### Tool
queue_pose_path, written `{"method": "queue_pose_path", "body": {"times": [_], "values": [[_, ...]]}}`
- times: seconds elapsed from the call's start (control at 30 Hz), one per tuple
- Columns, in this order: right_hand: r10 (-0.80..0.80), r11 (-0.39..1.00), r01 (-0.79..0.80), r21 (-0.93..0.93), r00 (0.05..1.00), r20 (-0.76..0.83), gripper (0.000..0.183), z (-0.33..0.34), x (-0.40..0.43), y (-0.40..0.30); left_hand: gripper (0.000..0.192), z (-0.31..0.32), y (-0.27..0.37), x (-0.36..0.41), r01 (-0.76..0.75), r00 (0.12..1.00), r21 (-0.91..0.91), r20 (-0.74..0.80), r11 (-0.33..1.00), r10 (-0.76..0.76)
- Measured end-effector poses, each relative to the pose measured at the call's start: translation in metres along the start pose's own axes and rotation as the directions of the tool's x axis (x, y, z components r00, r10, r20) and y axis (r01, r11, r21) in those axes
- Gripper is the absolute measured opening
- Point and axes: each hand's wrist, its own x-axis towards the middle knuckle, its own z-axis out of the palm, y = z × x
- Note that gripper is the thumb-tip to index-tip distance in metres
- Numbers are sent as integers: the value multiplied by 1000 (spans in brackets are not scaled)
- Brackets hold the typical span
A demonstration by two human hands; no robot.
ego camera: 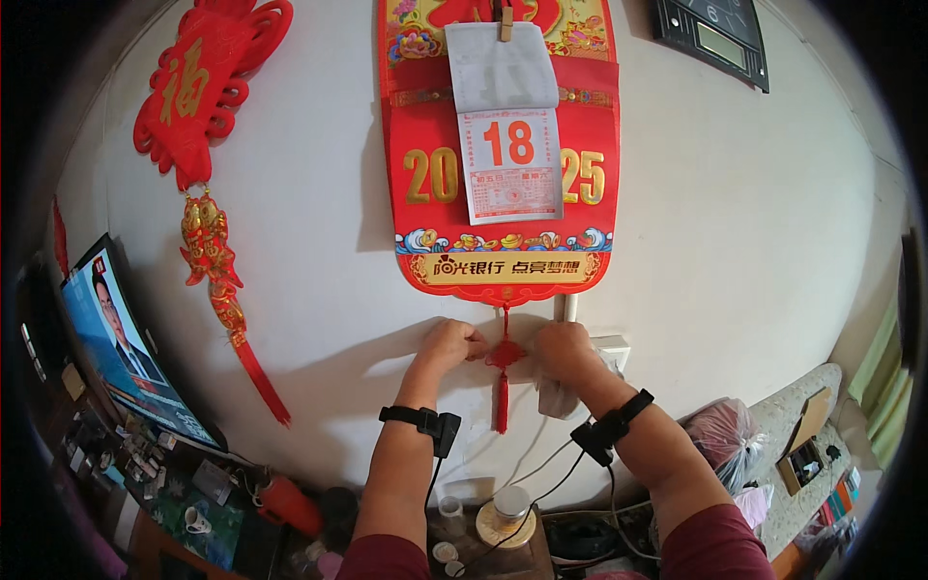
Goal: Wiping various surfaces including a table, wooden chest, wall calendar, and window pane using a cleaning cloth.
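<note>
A red and gold wall calendar (pixel 507 268) hangs on the wall, with a tear-off paper pad (pixel 516 163) on its front and a wooden clothespin (pixel 506 24) at the pad's top. Below it dangles a red knot ornament (pixel 505 354) with a tassel (pixel 501 406). My left hand (pixel 457 343) is at the ornament's left, fingertips bent together close to the knot; whether they pinch anything is unclear. My right hand (pixel 567 349), curled, is to the right of the knot, near a cloudy plastic bag (pixel 558 399); its fingertips are hidden.
A white wall socket (pixel 612 349) is beside my right wrist. Black cables run from my wrist straps. Below are a small table (pixel 533 554) with jars, a red thermos (pixel 290 505) and a tied plastic bag (pixel 725 435). A knot decoration (pixel 185 94) hangs left; a clock (pixel 714 40) is upper right.
</note>
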Motion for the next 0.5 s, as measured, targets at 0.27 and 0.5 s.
{"method": "queue_pose_path", "body": {"times": [0.27,0.5], "values": [[-79,996,76,-52,996,-40,15,-5,-16,8,20,-3,0,-2,24,1000,88,2,996,-25],[-34,998,34,-44,999,4,15,8,-2,8,20,-1,0,-2,22,1000,12,7,1000,-22]]}}
